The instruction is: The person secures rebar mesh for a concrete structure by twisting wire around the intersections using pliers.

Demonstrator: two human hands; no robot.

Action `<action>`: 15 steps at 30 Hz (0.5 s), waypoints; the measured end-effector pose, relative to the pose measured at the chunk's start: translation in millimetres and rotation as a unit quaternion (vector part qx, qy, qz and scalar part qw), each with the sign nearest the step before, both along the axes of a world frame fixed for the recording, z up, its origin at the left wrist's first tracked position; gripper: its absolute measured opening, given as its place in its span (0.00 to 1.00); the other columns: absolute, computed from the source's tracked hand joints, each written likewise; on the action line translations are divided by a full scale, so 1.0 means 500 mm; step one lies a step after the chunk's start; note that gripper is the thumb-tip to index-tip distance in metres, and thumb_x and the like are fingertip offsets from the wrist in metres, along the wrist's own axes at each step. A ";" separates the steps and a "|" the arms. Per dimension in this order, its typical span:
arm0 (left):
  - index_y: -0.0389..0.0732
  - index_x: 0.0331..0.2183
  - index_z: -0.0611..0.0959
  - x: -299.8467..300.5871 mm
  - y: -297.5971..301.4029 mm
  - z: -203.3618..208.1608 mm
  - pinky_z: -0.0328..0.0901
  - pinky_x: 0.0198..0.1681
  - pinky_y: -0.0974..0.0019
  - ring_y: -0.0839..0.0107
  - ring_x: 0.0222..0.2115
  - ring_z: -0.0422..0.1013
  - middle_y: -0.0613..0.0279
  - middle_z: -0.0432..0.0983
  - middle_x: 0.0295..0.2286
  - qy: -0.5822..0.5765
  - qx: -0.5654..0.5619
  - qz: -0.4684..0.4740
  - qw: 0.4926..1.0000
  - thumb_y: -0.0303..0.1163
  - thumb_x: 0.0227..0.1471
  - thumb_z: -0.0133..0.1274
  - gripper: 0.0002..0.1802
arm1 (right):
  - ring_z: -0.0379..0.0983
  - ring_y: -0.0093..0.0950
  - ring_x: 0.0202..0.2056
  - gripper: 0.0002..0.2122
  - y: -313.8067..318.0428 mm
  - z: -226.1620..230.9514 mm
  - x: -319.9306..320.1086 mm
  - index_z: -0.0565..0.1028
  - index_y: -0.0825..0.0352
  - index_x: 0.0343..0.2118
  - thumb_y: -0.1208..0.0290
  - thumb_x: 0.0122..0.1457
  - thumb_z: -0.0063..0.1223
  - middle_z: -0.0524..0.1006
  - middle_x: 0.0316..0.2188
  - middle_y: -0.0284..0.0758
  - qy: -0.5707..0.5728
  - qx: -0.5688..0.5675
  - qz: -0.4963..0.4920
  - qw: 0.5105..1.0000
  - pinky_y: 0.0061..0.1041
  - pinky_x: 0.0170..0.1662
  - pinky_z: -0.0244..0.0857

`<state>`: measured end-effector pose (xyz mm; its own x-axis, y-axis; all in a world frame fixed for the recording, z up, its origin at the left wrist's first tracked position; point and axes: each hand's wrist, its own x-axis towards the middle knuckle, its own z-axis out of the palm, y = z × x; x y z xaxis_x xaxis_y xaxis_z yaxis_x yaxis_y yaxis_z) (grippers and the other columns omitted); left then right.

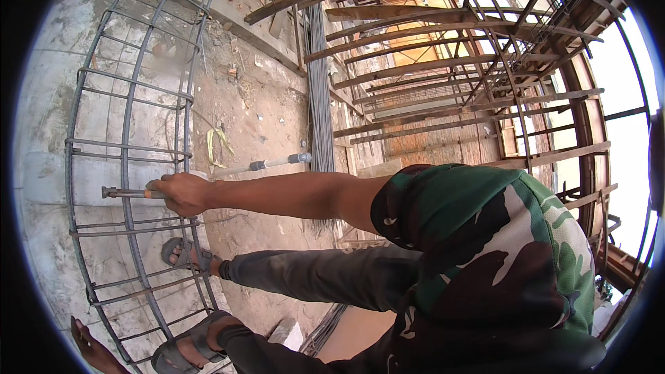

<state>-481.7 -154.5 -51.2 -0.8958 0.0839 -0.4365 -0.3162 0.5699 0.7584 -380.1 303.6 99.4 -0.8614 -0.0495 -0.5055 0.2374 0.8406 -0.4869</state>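
Observation:
My bare right arm reaches across the middle of the view from a green and brown camouflage sleeve. My right hand (183, 194) is closed around the handles of metal pincers (125, 193), whose jaws extend over a steel rebar cage (129, 107). The long bars and tied stirrups of the cage curve along the left side. At the lower left edge, partly cut off, my left hand (93, 348) is beside the end of the cage with its fingers stretched out. My two sandalled feet (181, 253) are close to or among the bars; their exact contact is unclear.
A pale pipe with grey fittings (280, 161) lies past my forearm, near a yellow-green strip (219, 143). Beyond are a bundle of thin steel rods (319, 90) and a framework of wooden poles (443, 62). A pale block (287, 333) is near my leg.

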 end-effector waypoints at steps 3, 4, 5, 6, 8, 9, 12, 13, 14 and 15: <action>0.37 0.47 0.74 0.089 0.022 -0.027 0.60 0.48 0.64 0.63 0.42 0.68 0.58 0.74 0.40 -0.127 0.064 0.154 0.978 0.50 0.55 0.46 0.28 | 0.71 0.47 0.32 0.21 -0.052 0.073 -0.067 0.66 0.72 0.43 0.76 0.43 0.47 0.71 0.30 0.50 -0.132 -0.006 -0.031 0.991 0.40 0.35 0.65; 0.35 0.46 0.75 0.116 0.051 -0.003 0.60 0.48 0.65 0.64 0.42 0.69 0.57 0.74 0.41 -0.074 0.080 0.131 0.985 0.49 0.55 0.46 0.27 | 0.71 0.47 0.32 0.19 -0.052 0.071 -0.077 0.67 0.72 0.42 0.76 0.42 0.47 0.71 0.30 0.49 -0.092 0.007 0.028 0.995 0.40 0.34 0.65; 0.34 0.45 0.75 0.128 0.075 0.019 0.61 0.47 0.66 0.64 0.42 0.69 0.55 0.74 0.40 -0.020 0.028 0.118 0.992 0.49 0.55 0.46 0.27 | 0.71 0.47 0.31 0.18 -0.055 0.064 -0.093 0.69 0.71 0.40 0.76 0.42 0.47 0.71 0.30 0.48 -0.050 0.016 0.090 0.995 0.40 0.33 0.66; 0.33 0.44 0.76 0.139 0.088 0.030 0.62 0.46 0.66 0.63 0.41 0.70 0.53 0.74 0.40 0.033 -0.028 0.105 0.994 0.48 0.56 0.45 0.27 | 0.71 0.46 0.31 0.17 -0.067 0.069 -0.116 0.70 0.71 0.39 0.76 0.41 0.47 0.71 0.30 0.47 -0.007 0.021 0.153 0.988 0.40 0.32 0.66; 0.34 0.43 0.76 0.151 0.115 0.048 0.62 0.46 0.65 0.63 0.41 0.70 0.53 0.74 0.40 0.037 -0.046 0.113 0.992 0.46 0.56 0.46 0.25 | 0.71 0.40 0.30 0.10 -0.082 0.087 -0.172 0.74 0.67 0.30 0.73 0.43 0.50 0.71 0.30 0.40 0.081 0.081 0.274 0.955 0.37 0.30 0.65; 0.34 0.43 0.77 0.155 0.120 0.048 0.62 0.45 0.64 0.61 0.40 0.70 0.51 0.74 0.39 0.042 -0.065 0.116 0.990 0.46 0.56 0.44 0.24 | 0.71 0.38 0.30 0.08 -0.095 0.083 -0.204 0.75 0.66 0.29 0.71 0.44 0.50 0.71 0.30 0.38 0.131 0.112 0.342 0.924 0.36 0.30 0.65; 0.36 0.44 0.75 0.178 0.126 0.037 0.63 0.44 0.59 0.55 0.41 0.69 0.50 0.73 0.40 0.062 -0.153 0.038 0.985 0.49 0.57 0.40 0.26 | 0.67 0.30 0.34 0.06 -0.151 0.093 -0.295 0.76 0.62 0.22 0.66 0.45 0.52 0.69 0.28 0.31 0.286 0.188 0.520 0.783 0.31 0.36 0.63; 0.37 0.44 0.75 0.179 0.128 0.033 0.63 0.43 0.57 0.54 0.42 0.69 0.50 0.73 0.40 0.070 -0.184 -0.002 0.980 0.50 0.57 0.39 0.26 | 0.65 0.30 0.39 0.07 -0.167 0.083 -0.323 0.77 0.60 0.22 0.64 0.47 0.50 0.68 0.32 0.29 0.313 0.244 0.570 0.719 0.36 0.46 0.58; 0.37 0.46 0.73 0.183 0.130 0.036 0.63 0.42 0.56 0.53 0.42 0.68 0.50 0.72 0.41 0.074 -0.235 -0.028 0.969 0.49 0.58 0.38 0.26 | 0.64 0.30 0.41 0.07 -0.189 0.092 -0.350 0.77 0.59 0.23 0.64 0.47 0.50 0.67 0.34 0.29 0.332 0.252 0.611 0.673 0.37 0.48 0.56; 0.37 0.47 0.71 0.184 0.140 0.049 0.63 0.41 0.54 0.52 0.42 0.67 0.50 0.71 0.42 0.079 -0.281 -0.052 0.955 0.49 0.58 0.37 0.26 | 0.63 0.30 0.43 0.07 -0.215 0.114 -0.382 0.77 0.59 0.25 0.63 0.48 0.50 0.66 0.35 0.29 0.349 0.262 0.649 0.623 0.39 0.50 0.54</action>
<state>-389.5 -84.5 -26.7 -0.9537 -0.0321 -0.2989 -0.1429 0.9232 0.3569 -570.9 195.8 156.4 -0.2857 -0.9194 -0.2702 -0.9241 0.1897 0.3316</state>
